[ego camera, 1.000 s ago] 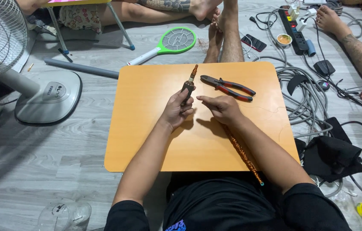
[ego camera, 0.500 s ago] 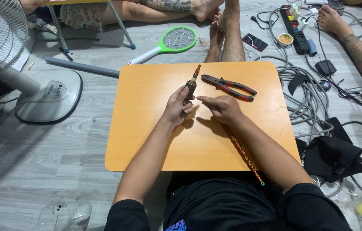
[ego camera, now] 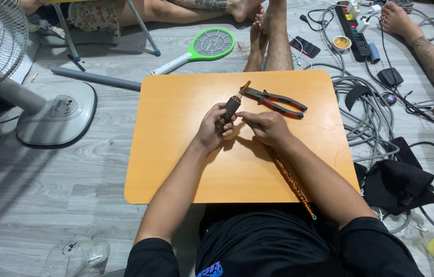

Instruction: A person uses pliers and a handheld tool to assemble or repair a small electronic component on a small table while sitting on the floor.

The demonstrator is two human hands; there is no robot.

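the left hand [ego camera: 216, 129] is curled around a small dark tool [ego camera: 229, 109] with a thin brown tip, held just above the orange table [ego camera: 176, 154]. its fingers are closed tight on the tool, and they hide most of the handle. the right hand [ego camera: 264, 126] is half closed, its fingertips touching the tool's side; i cannot tell if it grips anything. a long glittery brown stick [ego camera: 291, 180] runs under the right arm, so its top end is hidden. red and black pliers [ego camera: 276, 101] lie just beside the hands. a fan [ego camera: 1, 61] is cut off at the left edge.
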